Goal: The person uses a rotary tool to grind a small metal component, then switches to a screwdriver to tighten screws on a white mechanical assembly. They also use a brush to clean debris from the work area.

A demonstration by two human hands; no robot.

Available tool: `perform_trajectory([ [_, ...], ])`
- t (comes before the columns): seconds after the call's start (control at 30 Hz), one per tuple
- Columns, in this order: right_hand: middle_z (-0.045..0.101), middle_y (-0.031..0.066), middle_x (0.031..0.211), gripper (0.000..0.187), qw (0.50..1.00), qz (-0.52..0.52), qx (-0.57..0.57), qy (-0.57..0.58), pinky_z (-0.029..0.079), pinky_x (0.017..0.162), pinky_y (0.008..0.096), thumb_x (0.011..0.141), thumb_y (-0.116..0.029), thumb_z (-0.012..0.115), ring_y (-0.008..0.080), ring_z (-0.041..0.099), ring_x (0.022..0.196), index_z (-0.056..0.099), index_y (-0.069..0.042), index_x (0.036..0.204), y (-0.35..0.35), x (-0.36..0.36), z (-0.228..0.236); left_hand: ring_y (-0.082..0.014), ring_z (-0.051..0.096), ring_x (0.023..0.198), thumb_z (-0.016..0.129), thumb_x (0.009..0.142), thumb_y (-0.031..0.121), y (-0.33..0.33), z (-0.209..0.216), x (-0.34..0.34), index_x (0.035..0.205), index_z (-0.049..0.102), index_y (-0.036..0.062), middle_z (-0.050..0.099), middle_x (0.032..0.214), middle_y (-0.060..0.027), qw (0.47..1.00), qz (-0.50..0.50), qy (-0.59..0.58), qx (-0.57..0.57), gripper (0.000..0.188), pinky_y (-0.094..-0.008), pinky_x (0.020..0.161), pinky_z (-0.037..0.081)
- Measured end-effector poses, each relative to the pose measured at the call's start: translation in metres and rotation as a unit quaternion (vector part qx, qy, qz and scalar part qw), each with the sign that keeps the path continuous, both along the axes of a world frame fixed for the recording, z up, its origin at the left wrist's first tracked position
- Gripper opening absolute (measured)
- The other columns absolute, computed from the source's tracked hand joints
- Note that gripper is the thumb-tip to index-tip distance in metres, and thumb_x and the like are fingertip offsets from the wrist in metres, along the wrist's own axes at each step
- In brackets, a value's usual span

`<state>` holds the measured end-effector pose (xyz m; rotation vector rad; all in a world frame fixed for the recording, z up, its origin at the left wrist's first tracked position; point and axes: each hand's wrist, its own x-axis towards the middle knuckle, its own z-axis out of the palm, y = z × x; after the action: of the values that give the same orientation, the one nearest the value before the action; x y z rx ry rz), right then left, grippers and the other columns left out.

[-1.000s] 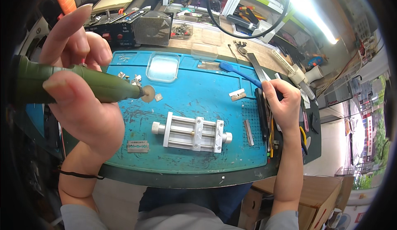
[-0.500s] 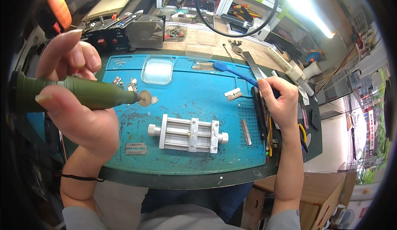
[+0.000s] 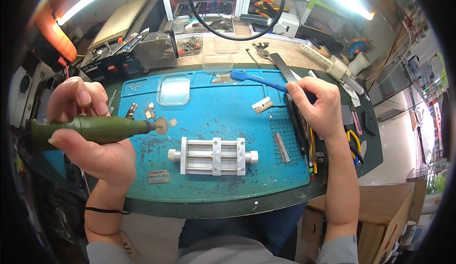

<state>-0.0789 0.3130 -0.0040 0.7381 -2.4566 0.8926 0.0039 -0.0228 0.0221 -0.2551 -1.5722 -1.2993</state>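
My left hand (image 3: 95,145) is wrapped round a green rotary tool (image 3: 90,130), lifted over the left side of the blue work mat (image 3: 223,100). A thin round cutting disc (image 3: 162,126) sits on the tool's tip, pointing right. On the right, my right hand (image 3: 316,103) grips the handle of a blue brush (image 3: 259,80), its head lying toward the mat's far edge. A small silver vise (image 3: 213,156) rests on the mat between my hands, touched by neither. Beside my left wrist lies a razor blade (image 3: 158,176).
A clear plastic box (image 3: 174,89) and small metal parts (image 3: 150,110) lie on the mat's far left. Another blade (image 3: 262,105) and a metal strip (image 3: 281,148) are at its right. Pliers (image 3: 355,147) lie beyond my right forearm. A black cable loop (image 3: 237,37) hangs at the back.
The view has shifted slightly. Both hands keep their grips, the left on the rotary tool and the right on the brush. The vise and blades stay in place on the mat.
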Motion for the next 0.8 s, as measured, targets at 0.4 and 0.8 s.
perform_trajectory([
  [0.4, 0.066, 0.0094, 0.066, 0.032, 1.0, -0.012, 0.0, 0.006, 0.045, 0.053, 0.0343, 0.092, -0.032, 0.073, 0.0234, 0.06, 0.055, 0.073, -0.003, 0.079, 0.0, 0.001, 0.003, -0.011, 0.037, 0.067, 0.031, 0.103, 0.07, -0.008, -0.008, -0.003, 0.128, 0.052, 0.0047, 0.046, 0.072, 0.0009, 0.995, -0.072, 0.031, -0.066, 0.073, -0.0295, 0.068, 0.034],
  [0.8, 0.067, 0.0104, 0.068, 0.033, 1.0, -0.01, 0.002, -0.007, 0.047, 0.056, 0.0349, 0.092, -0.033, 0.072, 0.0259, 0.063, 0.058, 0.074, -0.003, 0.079, 0.0, 0.002, 0.005, -0.0101, 0.035, 0.064, 0.032, 0.103, 0.07, -0.002, -0.002, -0.001, 0.12, 0.052, 0.0067, 0.041, 0.068, 0.0022, 0.995, -0.056, 0.015, -0.079, 0.069, -0.0287, 0.065, 0.032],
])
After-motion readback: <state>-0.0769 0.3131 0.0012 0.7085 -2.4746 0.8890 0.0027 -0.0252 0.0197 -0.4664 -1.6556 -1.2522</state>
